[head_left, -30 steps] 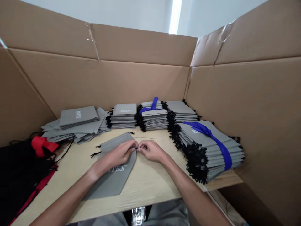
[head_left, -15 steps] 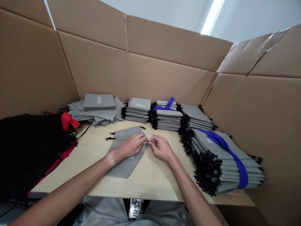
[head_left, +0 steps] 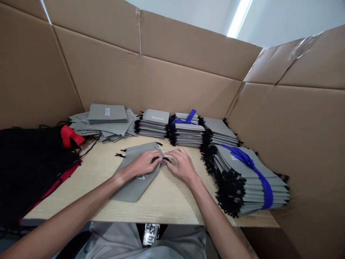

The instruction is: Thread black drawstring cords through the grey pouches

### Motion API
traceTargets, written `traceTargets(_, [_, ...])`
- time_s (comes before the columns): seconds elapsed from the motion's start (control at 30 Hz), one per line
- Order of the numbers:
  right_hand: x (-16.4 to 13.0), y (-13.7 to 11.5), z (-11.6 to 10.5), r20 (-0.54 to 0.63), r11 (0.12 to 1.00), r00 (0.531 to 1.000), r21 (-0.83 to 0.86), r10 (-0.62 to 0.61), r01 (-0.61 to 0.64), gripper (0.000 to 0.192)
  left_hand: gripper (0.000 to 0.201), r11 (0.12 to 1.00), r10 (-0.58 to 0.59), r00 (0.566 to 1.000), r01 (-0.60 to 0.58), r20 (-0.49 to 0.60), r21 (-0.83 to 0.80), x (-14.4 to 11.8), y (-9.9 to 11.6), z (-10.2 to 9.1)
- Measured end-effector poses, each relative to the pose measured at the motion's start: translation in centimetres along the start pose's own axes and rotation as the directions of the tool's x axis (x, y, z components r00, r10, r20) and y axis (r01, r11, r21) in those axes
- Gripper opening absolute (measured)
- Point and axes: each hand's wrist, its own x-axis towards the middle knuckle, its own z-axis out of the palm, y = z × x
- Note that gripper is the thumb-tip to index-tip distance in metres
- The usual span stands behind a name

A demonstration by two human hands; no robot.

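A grey drawstring bag (head_left: 130,192) with white lettering lies slanted on the table in front of me, black knotted cord ends sticking out at its top corners. My left hand (head_left: 147,162) rests across it, with thumb and fingers closed on a black cord (head_left: 167,159) at the bag's right edge. My right hand (head_left: 181,163) pinches the other part of that cord just right of the bag. A thin needle-like wire (head_left: 159,148) shows behind the fingers; the right hand partly hides it.
Stacks of finished-looking grey bags (head_left: 156,117) line the back. A large bundle (head_left: 253,162) tied with blue ribbon stands right. Loose grey bags (head_left: 107,114) lie back left. Black cords (head_left: 32,162) with a red band (head_left: 72,136) heap up left. Cardboard walls (head_left: 188,72) enclose the table.
A longer, looped piece of black cord now shows between my hands. My right hand's fingers have spread a little and shifted. The whole view has moved slightly.
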Motion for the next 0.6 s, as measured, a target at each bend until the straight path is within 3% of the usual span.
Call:
traceTargets(0.2, [0.4, 0.0, 0.9, 0.057, 0.973, 0.994, -0.206, -0.096, 0.106, 0.021, 0.035, 0.995, -0.037, 0.999, 0.036, -0.008, -0.095, 0.1, 0.9, -0.4])
traceTargets(0.4, [0.4, 0.5, 1.1, -0.007, 0.938, 0.990, -0.322, -0.138, 0.128, 0.028, 0.039, 0.983, -0.008, 1.000, 0.005, -0.018, -0.183, 0.2, 1.5, -1.2])
traceTargets(0.53, [0.5, 0.2, 1.5, -0.016, 0.935, 0.993, -0.339, -0.119, 0.107, 0.031, 0.039, 0.991, 0.074, 0.989, -0.087, -0.129, -0.097, -0.1, 0.8, -1.3])
traceTargets(0.6, [0.6, -0.1, 1.9, -0.005, 0.935, 0.995, -0.340, -0.104, 0.096, 0.030, 0.036, 0.985, 0.172, 0.960, -0.172, -0.219, 0.020, -0.3, 0.2, -1.2])
